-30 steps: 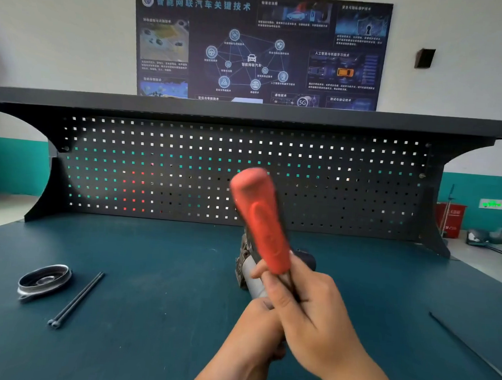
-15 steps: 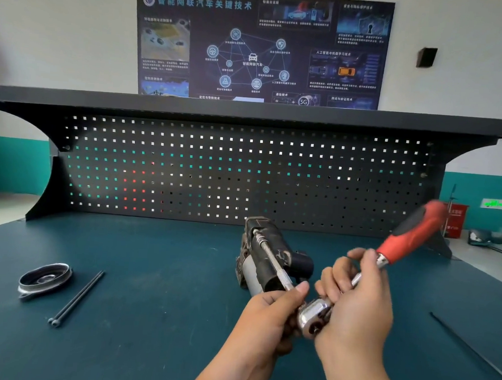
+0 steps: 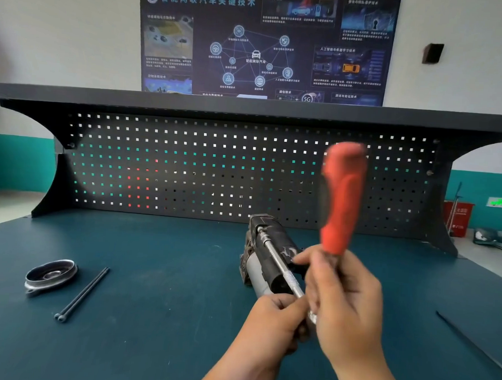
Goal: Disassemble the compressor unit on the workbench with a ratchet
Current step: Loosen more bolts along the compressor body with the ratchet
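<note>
Your bench (image 3: 165, 272) fills the lower half of the view with its dark teal top. The black pegboard (image 3: 186, 168) rises behind it, under a dark shelf, and a dark poster (image 3: 253, 43) hangs on the wall above.

The compressor unit (image 3: 283, 244) lies on its side near the middle of the bench, just in front of the pegboard. Its far end points away from you and its grey near end comes toward your hands. It sits just beyond both grips and a little to their left.

The ratchet (image 3: 343, 201) is up: the red handle stands nearly upright, blurred, above your right grip (image 3: 348, 307). That grip is clenched around the ratchet just below the red part. The chrome extension bar (image 3: 275, 257) runs from the far top of the compressor unit back along its upper side to the ratchet head between your hands.

Your left grip (image 3: 268, 323) sits low and just left of the right one. Its thumb and fingers pinch the near end of the extension bar where it meets the ratchet head. The two grips are touching or nearly so.

Far left on the bench, well apart from the unit, a round metal cover (image 3: 51, 274) lies flat. Two long bolts (image 3: 83, 292) lie side by side just right of it. A thin dark rod (image 3: 469, 341) lies at the right edge.
</note>
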`<state>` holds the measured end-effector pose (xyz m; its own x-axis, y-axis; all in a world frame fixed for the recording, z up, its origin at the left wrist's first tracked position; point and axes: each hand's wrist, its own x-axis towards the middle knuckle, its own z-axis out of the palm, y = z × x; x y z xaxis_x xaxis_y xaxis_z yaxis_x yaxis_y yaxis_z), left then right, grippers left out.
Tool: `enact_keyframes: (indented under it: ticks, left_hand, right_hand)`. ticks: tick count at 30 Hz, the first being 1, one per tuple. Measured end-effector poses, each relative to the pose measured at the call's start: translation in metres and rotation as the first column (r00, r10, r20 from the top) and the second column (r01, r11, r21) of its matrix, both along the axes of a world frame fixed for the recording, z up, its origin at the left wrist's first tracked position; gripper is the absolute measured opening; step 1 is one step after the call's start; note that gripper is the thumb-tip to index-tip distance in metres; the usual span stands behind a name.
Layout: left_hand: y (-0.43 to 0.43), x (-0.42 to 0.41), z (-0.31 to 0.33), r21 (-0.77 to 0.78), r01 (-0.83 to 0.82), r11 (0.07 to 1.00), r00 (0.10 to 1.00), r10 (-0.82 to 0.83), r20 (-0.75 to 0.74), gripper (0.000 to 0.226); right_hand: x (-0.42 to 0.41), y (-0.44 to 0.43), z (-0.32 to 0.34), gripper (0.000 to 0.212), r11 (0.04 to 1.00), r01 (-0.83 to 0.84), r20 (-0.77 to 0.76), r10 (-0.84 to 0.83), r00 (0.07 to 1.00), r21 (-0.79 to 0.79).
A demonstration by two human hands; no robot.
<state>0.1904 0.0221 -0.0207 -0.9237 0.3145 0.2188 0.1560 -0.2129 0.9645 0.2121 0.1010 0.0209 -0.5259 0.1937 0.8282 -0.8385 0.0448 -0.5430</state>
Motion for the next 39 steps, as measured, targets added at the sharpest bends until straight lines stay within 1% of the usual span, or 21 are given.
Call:
enact_keyframes:
  ticks: [2, 5, 7, 9, 11, 13, 16, 17, 19, 21, 22, 24, 26, 27, 29, 30, 32, 34, 35, 37, 39]
  left_hand:
    - [0.003, 0.000, 0.002, 0.022, -0.002, 1.000, 0.999, 0.001, 0.042, 0.050]
    - [0.004, 0.002, 0.010, 0.068, -0.003, 0.998, 0.998, -0.002, 0.068, 0.040]
    - [0.005, 0.002, 0.007, 0.069, 0.002, 0.998, 0.998, -0.007, 0.066, 0.040]
    - [0.004, 0.003, 0.007, 0.068, 0.009, 0.998, 0.997, -0.014, 0.071, 0.038]
    - [0.003, 0.003, 0.007, 0.039, 0.004, 0.999, 0.997, -0.007, 0.080, 0.037]
    - [0.001, 0.001, 0.005, -0.002, -0.015, 1.000, 0.995, 0.015, 0.099, 0.042]
    - [-0.003, 0.001, 0.003, -0.058, -0.035, 0.998, 0.996, 0.040, 0.085, 0.048]
    - [-0.003, 0.002, 0.002, -0.069, -0.034, 0.997, 0.997, 0.039, 0.060, 0.039]
    - [-0.002, 0.003, 0.005, -0.053, -0.065, 0.996, 0.997, 0.063, -0.049, 0.021]
    - [0.000, 0.002, 0.003, -0.047, -0.095, 0.994, 0.977, 0.084, -0.198, 0.033]
    - [0.002, 0.003, 0.002, -0.042, -0.102, 0.994, 0.971, 0.090, -0.220, 0.037]
    - [0.001, 0.004, 0.003, -0.040, -0.100, 0.994, 0.974, 0.090, -0.208, 0.026]
    - [0.000, 0.002, 0.003, -0.027, -0.068, 0.997, 0.996, 0.066, -0.056, 0.017]
    - [0.000, 0.000, 0.002, -0.012, -0.065, 0.998, 0.998, 0.065, 0.015, 0.028]
    - [0.002, -0.001, 0.003, 0.031, -0.075, 0.997, 0.994, 0.072, 0.086, 0.038]
    - [0.004, 0.000, 0.004, 0.050, -0.072, 0.996, 0.993, 0.067, 0.097, 0.037]
    - [0.005, 0.000, 0.006, 0.091, -0.058, 0.994, 0.992, 0.047, 0.114, 0.038]
    - [0.004, 0.000, 0.005, 0.066, -0.034, 0.997, 0.992, 0.026, 0.121, 0.040]
    - [0.002, 0.001, 0.005, 0.043, -0.023, 0.999, 0.991, 0.017, 0.131, 0.042]
    - [0.001, 0.002, 0.004, 0.004, -0.026, 1.000, 0.992, 0.026, 0.125, 0.048]
    - [0.002, 0.001, 0.003, 0.000, -0.047, 0.999, 0.992, 0.047, 0.117, 0.054]
  right_hand:
    - [-0.001, 0.003, 0.004, 0.029, 0.947, -0.084, 0.108, 0.123, 0.987, -0.309]
    - [-0.006, 0.010, 0.007, 0.042, 0.747, -0.071, 0.204, 0.271, 0.941, -0.661]
    - [-0.010, 0.013, 0.006, 0.035, 0.610, -0.051, 0.221, 0.361, 0.906, -0.791]
    - [-0.014, 0.015, 0.005, 0.033, 0.577, -0.043, 0.220, 0.377, 0.900, -0.816]
    - [-0.013, 0.015, 0.008, 0.033, 0.683, -0.036, 0.238, 0.303, 0.923, -0.729]
    - [-0.011, 0.011, 0.008, 0.036, 0.826, -0.060, 0.213, 0.214, 0.953, -0.560]
    - [-0.006, 0.004, 0.001, 0.027, 0.983, -0.094, 0.138, 0.116, 0.984, -0.159]
    - [-0.004, 0.002, -0.002, 0.025, 0.997, -0.078, 0.097, 0.075, 0.992, 0.022]
    - [-0.003, 0.000, -0.005, 0.024, 0.925, 0.007, -0.005, -0.005, 1.000, 0.379]
    - [-0.001, -0.002, -0.004, 0.028, 0.805, 0.072, -0.041, -0.060, 0.997, 0.589]
    - [0.000, -0.002, -0.004, 0.030, 0.783, 0.078, -0.042, -0.067, 0.997, 0.617]
    - [0.002, -0.003, -0.003, 0.023, 0.845, 0.034, -0.027, -0.024, 0.999, 0.534]
    - [0.003, -0.003, 0.001, 0.016, 0.964, -0.094, 0.069, 0.079, 0.994, 0.247]
    - [0.002, -0.001, 0.004, 0.016, 0.984, -0.175, 0.131, 0.168, 0.977, 0.040]
    - [-0.001, 0.004, 0.008, 0.024, 0.896, -0.254, 0.162, 0.330, 0.930, -0.364]
    - [-0.002, 0.007, 0.009, 0.029, 0.825, -0.243, 0.155, 0.366, 0.918, -0.511]
    - [-0.005, 0.011, 0.009, 0.034, 0.694, -0.191, 0.141, 0.391, 0.909, -0.694]
    - [-0.007, 0.014, 0.007, 0.033, 0.618, -0.138, 0.152, 0.393, 0.907, -0.774]
    - [-0.009, 0.015, 0.006, 0.033, 0.614, -0.123, 0.157, 0.382, 0.911, -0.780]
    - [-0.011, 0.015, 0.007, 0.034, 0.691, -0.091, 0.176, 0.305, 0.936, -0.717]
    - [-0.010, 0.012, 0.007, 0.041, 0.820, -0.093, 0.159, 0.218, 0.963, -0.564]
